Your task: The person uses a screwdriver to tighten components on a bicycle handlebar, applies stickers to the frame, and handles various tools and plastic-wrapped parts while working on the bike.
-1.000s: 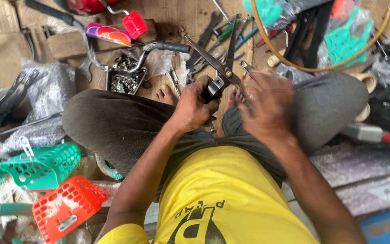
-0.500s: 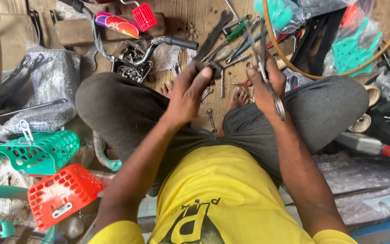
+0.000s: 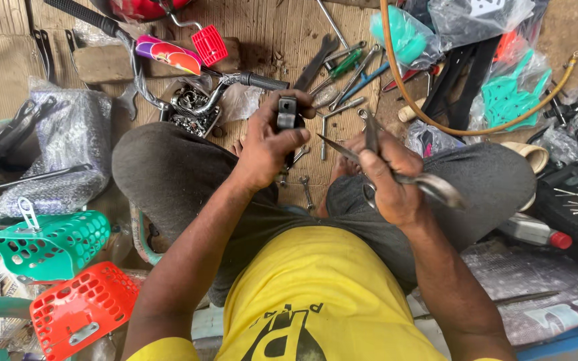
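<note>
I sit cross-legged on the floor [image 3: 269, 40], which is covered with brown cardboard. My left hand [image 3: 265, 150] is closed around a small black metal part [image 3: 287, 117]. My fingers wrap its sides and my thumb lies across it. I hold it up above the gap between my knees.

My right hand [image 3: 389, 177] is shut tight on a pair of big metal scissors [image 3: 396, 170]. The sharp blades stick out to the left, toward my other hand, and the round handle loop pokes out on the right. The same grip also has hold of a thin grey tool [image 3: 371, 130] that stands up from my fist. I cannot tell what kind of tool it is. The scissors' tip is near the black part, but they do not touch.

On the floor past my hands lie wrenches [image 3: 317, 63] and screwdrivers [image 3: 342, 65]. A small spanner [image 3: 308, 190] lies between my legs. A green basket [image 3: 51, 244] and an orange basket [image 3: 81, 309] sit by my left knee. A bottle with a red cap [image 3: 533, 232] lies by my right knee.
</note>
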